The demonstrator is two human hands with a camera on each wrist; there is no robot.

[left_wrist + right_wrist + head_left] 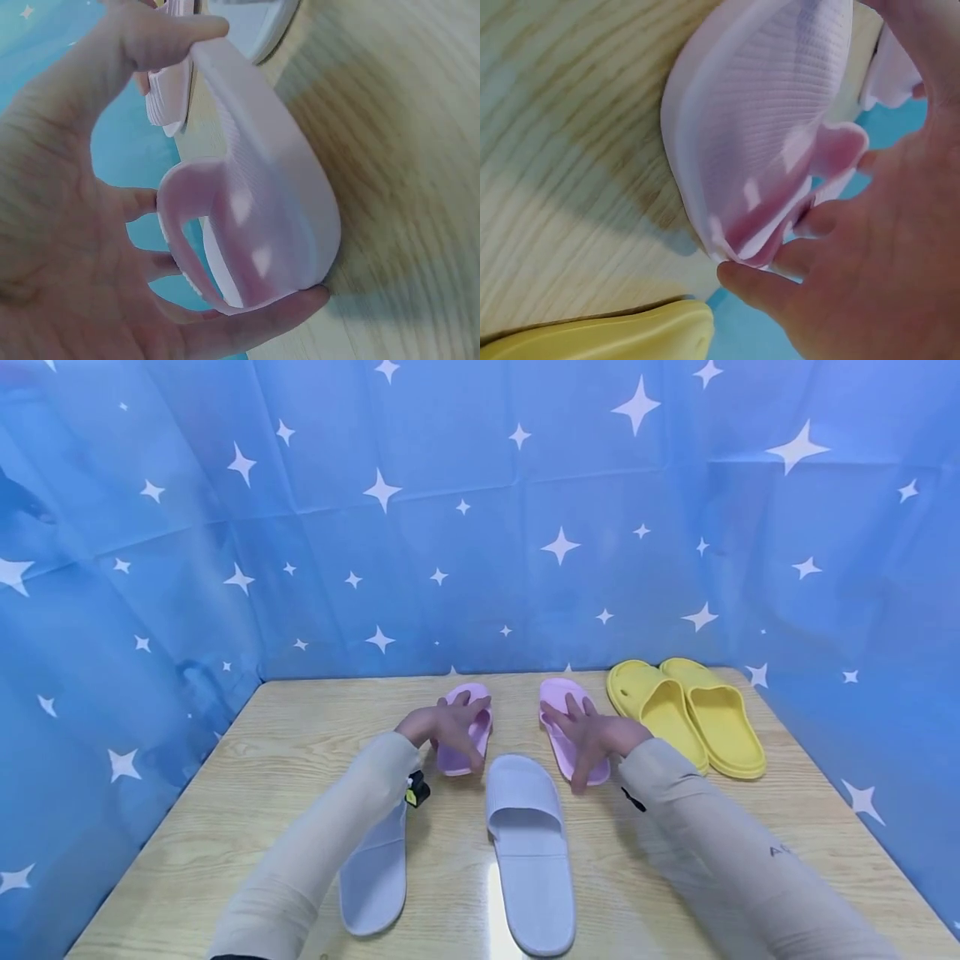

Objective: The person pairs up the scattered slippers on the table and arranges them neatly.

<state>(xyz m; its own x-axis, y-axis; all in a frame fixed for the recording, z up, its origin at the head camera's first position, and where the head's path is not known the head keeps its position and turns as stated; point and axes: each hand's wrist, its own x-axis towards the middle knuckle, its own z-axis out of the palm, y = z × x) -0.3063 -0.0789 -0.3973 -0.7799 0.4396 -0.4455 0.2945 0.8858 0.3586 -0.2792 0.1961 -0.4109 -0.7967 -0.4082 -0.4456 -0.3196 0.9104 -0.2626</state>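
My left hand (453, 727) grips a small pink slipper (262, 180) near the back of the table. Its thumb presses the heel edge while the other fingers lie around the strap and the opposite sole edge. To the right, a second pink slipper (765, 97) is held by my right hand (592, 735), fingers spread over the strap and along the side. The right thumb reaches the heel end in the head view. Both pink slippers point toward the curtain, partly covered by the hands. Between and nearer than them lies a pale grey-lilac slipper (534, 885).
Another pale grey-lilac slipper (372, 885) lies under my left forearm, its front hidden by the sleeve. Two yellow slippers (723, 727) stand side by side at the back right, close to my right wrist. A blue star-patterned curtain (465, 568) borders the wooden table (300, 735).
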